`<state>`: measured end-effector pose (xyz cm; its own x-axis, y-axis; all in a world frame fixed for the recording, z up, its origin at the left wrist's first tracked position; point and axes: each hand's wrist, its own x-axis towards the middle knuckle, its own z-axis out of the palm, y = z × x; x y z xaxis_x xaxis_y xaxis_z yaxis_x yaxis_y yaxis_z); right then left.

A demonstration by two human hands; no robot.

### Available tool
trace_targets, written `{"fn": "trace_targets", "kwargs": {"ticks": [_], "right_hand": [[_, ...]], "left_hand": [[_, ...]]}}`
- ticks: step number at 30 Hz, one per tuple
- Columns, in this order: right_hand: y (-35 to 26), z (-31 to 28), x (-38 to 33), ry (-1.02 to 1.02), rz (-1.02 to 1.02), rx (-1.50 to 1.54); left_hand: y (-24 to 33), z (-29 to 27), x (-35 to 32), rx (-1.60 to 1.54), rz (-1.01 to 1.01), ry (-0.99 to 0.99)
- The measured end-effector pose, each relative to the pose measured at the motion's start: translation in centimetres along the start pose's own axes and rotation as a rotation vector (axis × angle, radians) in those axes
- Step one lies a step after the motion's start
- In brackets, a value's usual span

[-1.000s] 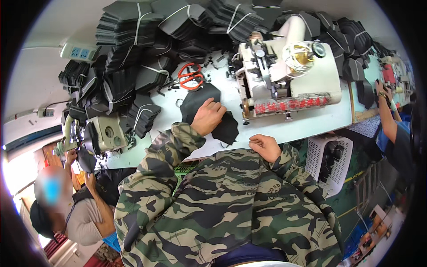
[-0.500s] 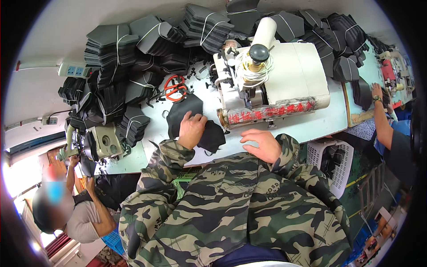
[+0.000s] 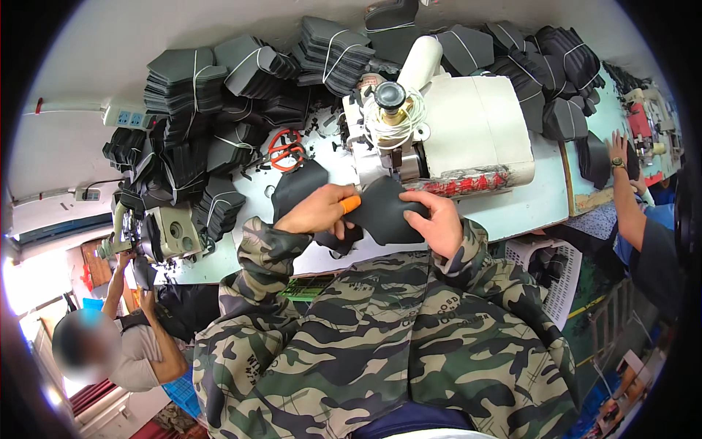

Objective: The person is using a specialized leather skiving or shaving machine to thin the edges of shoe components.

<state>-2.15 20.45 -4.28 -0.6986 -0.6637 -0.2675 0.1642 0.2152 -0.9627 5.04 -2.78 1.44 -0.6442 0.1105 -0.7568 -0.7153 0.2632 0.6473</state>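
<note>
Both hands closed on a dark fabric piece (image 3: 384,212) held up at the sewing machine (image 3: 439,139): left hand (image 3: 318,212), orange finger guard, right hand (image 3: 439,223). Risk: fingers near the needle area; piece may skew if grip slips.

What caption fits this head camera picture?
Both hands, left and right, hold a dark fabric piece before a white sewing machine.
</note>
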Motion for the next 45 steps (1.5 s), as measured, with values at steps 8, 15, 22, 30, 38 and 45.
{"fn": "trace_targets", "kwargs": {"ticks": [8,15,22,30,38,45], "right_hand": [[-1.4,0.3,-2.2,-0.067,0.107,0.198],[-8.5,-6.3,3.1,0.098,-0.474,-0.667],[-4.2,-3.6,-2.8,-0.241,-0.006,0.000],[-2.6,0.6,-1.5,-0.352,0.252,0.250],[-3.8,1.3,-1.4,-0.252,0.098,0.179],[-0.6,-2.4,-1.3,0.154,0.103,0.381]], "left_hand": [[3.1,-2.4,4.4,0.389,0.201,0.084],[4.6,0.1,4.5,0.657,0.312,0.344],[-0.2,7.2,1.3,-0.818,0.195,0.034],[-0.4,0.7,1.8,0.250,0.155,0.197],[2.1,-1.2,3.6,0.455,0.231,0.208],[6.0,0.7,4.8,0.440,0.339,0.253]]}}
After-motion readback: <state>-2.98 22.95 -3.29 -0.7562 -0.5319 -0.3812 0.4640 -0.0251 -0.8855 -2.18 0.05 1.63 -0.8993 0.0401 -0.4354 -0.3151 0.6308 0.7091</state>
